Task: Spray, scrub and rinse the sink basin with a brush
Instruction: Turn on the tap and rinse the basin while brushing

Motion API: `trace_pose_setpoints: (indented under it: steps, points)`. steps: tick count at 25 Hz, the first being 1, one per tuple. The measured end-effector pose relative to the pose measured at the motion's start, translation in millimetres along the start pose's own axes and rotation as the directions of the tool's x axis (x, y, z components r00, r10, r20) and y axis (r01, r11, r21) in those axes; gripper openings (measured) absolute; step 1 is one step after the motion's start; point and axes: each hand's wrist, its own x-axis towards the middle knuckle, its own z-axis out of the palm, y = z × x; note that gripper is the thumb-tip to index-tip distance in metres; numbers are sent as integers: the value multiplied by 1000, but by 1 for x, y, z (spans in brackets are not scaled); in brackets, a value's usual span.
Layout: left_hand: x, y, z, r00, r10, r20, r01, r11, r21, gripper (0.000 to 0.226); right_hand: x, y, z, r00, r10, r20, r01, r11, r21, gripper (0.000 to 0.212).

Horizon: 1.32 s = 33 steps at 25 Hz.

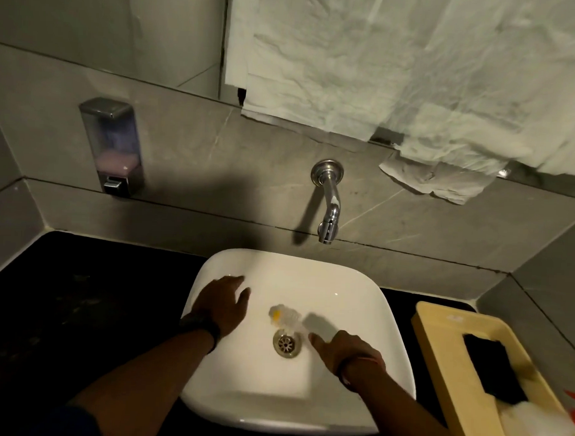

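The white sink basin (348, 295) sits on a black counter, with a metal drain (287, 343) at its bottom. My left hand (223, 302) lies flat against the basin's left inner wall, fingers spread and holding nothing. My right hand (350, 355) is inside the basin to the right of the drain. It grips the handle of a blurred, whitish brush (284, 317) with a yellow spot. The brush head is just above the drain on the basin floor.
A chrome wall tap (329, 216) hangs over the basin's back edge. A soap dispenser (111, 146) is mounted at the left. A yellow tray (438, 327) at the right holds a black sponge (489, 368) and foam. Crumpled paper (398, 75) covers the mirror.
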Motion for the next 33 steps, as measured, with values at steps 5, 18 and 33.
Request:
trace_pose_setpoints:
  steps: [5, 18, 33]
  points:
    - [63, 135, -18, 1000, 0, 26, 16, 768, -640, 33, 5, 7, -42, 988, 48, 145, -113, 870, 480, 60]
    - [89, 179, -22, 975, -186, 121, 206, 557, -805, 31, -3, 84, -103, 960, -69, 271, -110, 799, 591, 75]
    - [81, 171, -22, 995, -97, 30, 98, 851, -516, 25, -21, 64, -112, 972, -185, -142, 208, 964, 168, 64]
